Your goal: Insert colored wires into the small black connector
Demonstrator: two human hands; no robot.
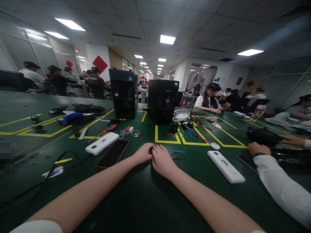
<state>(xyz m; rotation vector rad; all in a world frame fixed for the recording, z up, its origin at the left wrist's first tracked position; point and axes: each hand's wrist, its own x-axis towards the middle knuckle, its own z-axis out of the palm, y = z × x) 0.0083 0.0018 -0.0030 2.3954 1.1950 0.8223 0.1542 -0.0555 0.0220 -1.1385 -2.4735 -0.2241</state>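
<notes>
My left hand [143,153] and my right hand [164,161] meet above the green table, both with closed fingers. A small dark piece [151,150] shows between them, pinched by my left fingers; its kind is mostly hidden. From behind my right hand, thin coloured wires [177,151], red, green and blue, stick out to the right. Just left of my left hand lies a phone [113,154] with a dark screen. Beside it is a white power bank [102,143] marked with a digit. Another white power bank [225,166], marked 3, lies to the right.
Two black computer cases [123,94] [163,101] stand ahead. Closer are a red screwdriver [109,128], glasses [130,133], loose wires [188,131], a white basket [181,114] and a mouse [215,146]. A co-worker's sleeve [279,184] reaches in from the right. Black cable [80,161] curls at left.
</notes>
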